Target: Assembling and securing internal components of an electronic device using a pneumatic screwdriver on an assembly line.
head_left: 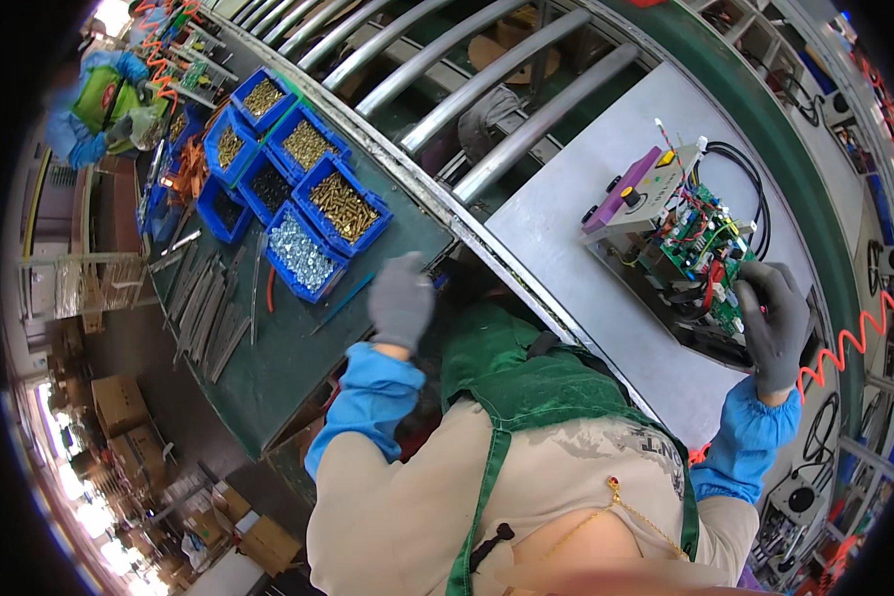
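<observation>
My right hand [777, 320], in a grey glove, is at the right edge of an opened electronic unit. Its fingers are bent and closed against the green circuit board [707, 236]; what they pinch, if anything, is hidden. Wires and connectors crowd that board, beside a light panel with a yellow-ringed knob [632, 196] and a purple edge. Over the near edge of the green bench, my left hand [401, 301], also gloved, hangs slightly blurred with its fingers hidden. Closest to it are a blue bin of brass fasteners [342, 209] and a blue bin of silvery fasteners [301, 252].
The unit stands on a grey metal plate [556, 214] beside a conveyor with steel rollers [521, 124]. More blue bins, dark strips [207, 303] and a thin blue rod [345, 302] lie on the green bench [258, 397]. A coiled orange hose [854, 343] hangs at right. Another person [104, 104] works far left.
</observation>
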A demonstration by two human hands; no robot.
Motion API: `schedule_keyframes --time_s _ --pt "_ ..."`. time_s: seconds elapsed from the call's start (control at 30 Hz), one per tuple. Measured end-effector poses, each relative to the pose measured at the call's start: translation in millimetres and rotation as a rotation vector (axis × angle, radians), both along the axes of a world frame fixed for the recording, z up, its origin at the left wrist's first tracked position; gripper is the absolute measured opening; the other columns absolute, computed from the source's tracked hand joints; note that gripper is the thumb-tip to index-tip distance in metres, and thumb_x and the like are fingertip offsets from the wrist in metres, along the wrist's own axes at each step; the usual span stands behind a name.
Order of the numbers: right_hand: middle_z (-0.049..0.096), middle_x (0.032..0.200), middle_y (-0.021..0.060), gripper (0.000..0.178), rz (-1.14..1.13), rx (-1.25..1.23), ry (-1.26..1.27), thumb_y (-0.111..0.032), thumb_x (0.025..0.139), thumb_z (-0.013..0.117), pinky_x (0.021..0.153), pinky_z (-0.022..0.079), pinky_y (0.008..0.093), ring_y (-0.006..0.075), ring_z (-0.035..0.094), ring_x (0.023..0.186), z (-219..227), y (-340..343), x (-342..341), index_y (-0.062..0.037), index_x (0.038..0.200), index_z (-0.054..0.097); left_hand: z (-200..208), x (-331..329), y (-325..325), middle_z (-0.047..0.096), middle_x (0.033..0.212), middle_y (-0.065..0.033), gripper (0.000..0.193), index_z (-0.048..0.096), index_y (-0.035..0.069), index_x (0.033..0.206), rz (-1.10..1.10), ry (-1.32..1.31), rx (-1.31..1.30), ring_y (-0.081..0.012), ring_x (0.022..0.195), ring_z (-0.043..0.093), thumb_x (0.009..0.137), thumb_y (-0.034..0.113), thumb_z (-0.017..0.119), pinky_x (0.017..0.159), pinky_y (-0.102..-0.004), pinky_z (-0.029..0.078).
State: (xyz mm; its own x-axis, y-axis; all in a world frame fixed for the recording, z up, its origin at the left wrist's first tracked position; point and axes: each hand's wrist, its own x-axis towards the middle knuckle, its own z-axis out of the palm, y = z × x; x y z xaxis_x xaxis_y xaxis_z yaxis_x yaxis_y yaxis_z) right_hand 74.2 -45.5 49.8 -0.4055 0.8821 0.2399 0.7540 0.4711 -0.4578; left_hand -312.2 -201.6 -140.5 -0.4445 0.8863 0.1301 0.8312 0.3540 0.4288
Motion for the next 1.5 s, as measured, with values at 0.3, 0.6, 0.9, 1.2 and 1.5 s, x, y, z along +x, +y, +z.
schedule_keyframes --time_s 0.3,0.6,0.9,1.2,1.5 --pt "0.06 0.079 0.01 0.015 0.33 -0.059 0.051 -0.008 0.075 0.068 0.06 0.048 0.0361 0.0282 0.06 0.069 -10.4 -17.7 -43.1 -0.0081 0.09 0.065 -21.4 -77.3 -59.3 0.055 0.11 -0.0122 0.023 0.059 0.01 0.105 0.27 0.334 -0.514 -0.0344 0.095 0.06 0.082 0.015 0.057 0.082 -0.044 0.05" --pt "0.06 0.086 0.0073 0.042 0.197 -0.429 0.365 -0.006 0.075 0.071 0.063 0.049 0.0263 0.0138 0.062 0.07 -40.9 -58.7 -45.4 -0.0042 0.116 0.059 57.6 67.8 43.5 0.061 0.095 -0.0158 0.026 0.056 0.003 0.108 -0.47 -0.537 0.089 -0.0299 0.086 0.062 0.085 0.015 0.057 0.075 -0.0371 0.049" --pt "0.054 0.084 0.005 0.042 -0.249 -0.49 1.191 -0.005 0.079 0.062 0.067 0.045 0.0255 0.0114 0.052 0.071 -37.7 -74.6 -53.6 0.0011 0.12 0.055 118.5 166.6 91.6 0.066 0.088 -0.0116 0.035 0.055 0.001 0.105 -0.962 -1.156 -0.079 -0.0149 0.077 0.065 0.081 0.022 0.07 0.066 -0.0279 0.051" --pt "0.043 0.073 0.003 0.029 0.041 0.035 1.576 -0.035 0.093 0.053 0.062 0.045 0.0304 0.0129 0.042 0.066 9.3 -38.0 -15.1 -0.0057 0.089 0.05 70.5 164.5 131.4 0.064 0.092 -0.0085 0.032 0.058 -0.003 0.109 -0.894 -1.238 -0.233 -0.0118 0.086 0.059 0.088 0.02 0.062 0.073 -0.027 0.049" --pt "0.027 0.049 -0.0027 0.065 0.123 -0.113 1.573 -0.068 0.087 0.041 0.039 0.019 0.0245 0.0086 0.022 0.043 -7.6 7.7 -23.6 -0.0109 0.058 0.036 48.4 192.8 159.9 0.064 0.095 -0.0088 0.036 0.061 -0.003 0.107 -0.721 -1.412 -0.41 -0.0127 0.08 0.059 0.09 0.028 0.059 0.069 -0.0266 0.048"
